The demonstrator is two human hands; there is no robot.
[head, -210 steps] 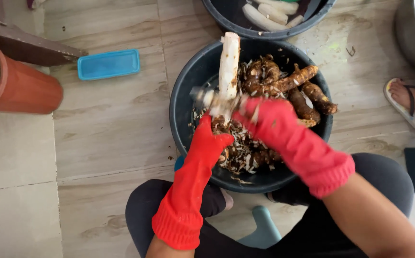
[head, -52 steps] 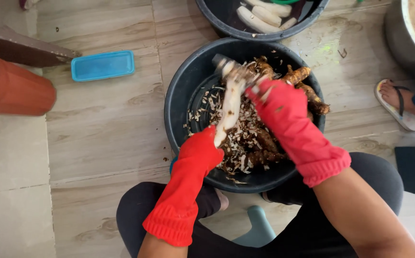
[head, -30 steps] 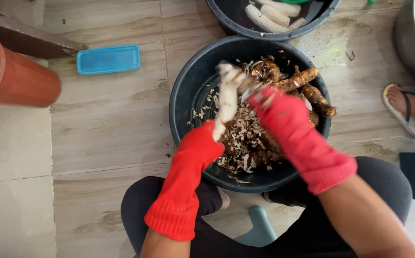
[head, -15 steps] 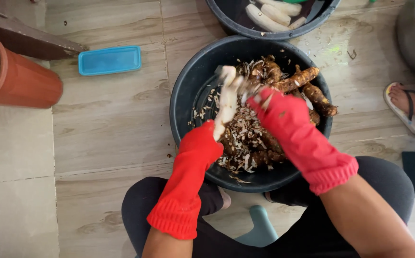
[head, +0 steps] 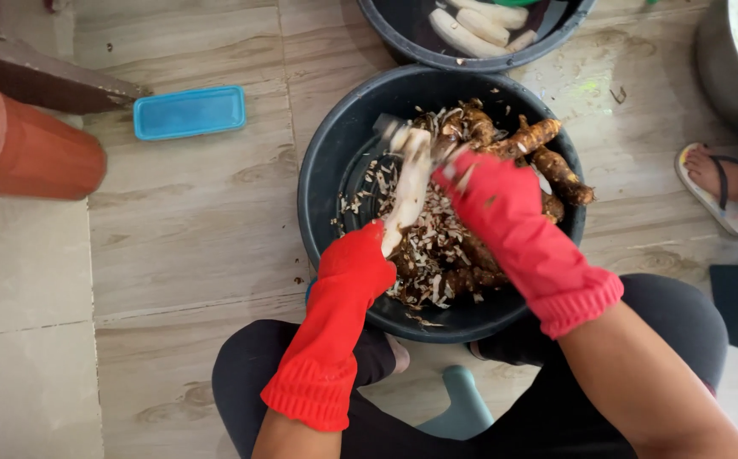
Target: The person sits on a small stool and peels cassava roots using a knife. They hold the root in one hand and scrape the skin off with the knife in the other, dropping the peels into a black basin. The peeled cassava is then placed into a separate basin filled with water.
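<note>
While both red-gloved hands work over a black basin, a pale root gets peeled.

At far left stands a terracotta pot (head: 36,151), then a blue lid (head: 189,111) flat on the floor. Next, the left hand (head: 359,265) is clenched around the lower end of the peeled root (head: 409,189), which tilts over the black basin (head: 326,170) of brown roots (head: 539,144) and peelings. Just right, the right hand (head: 492,200) grips a blurred blade at the root's top. A sandalled foot (head: 722,183) sits far right.
</note>
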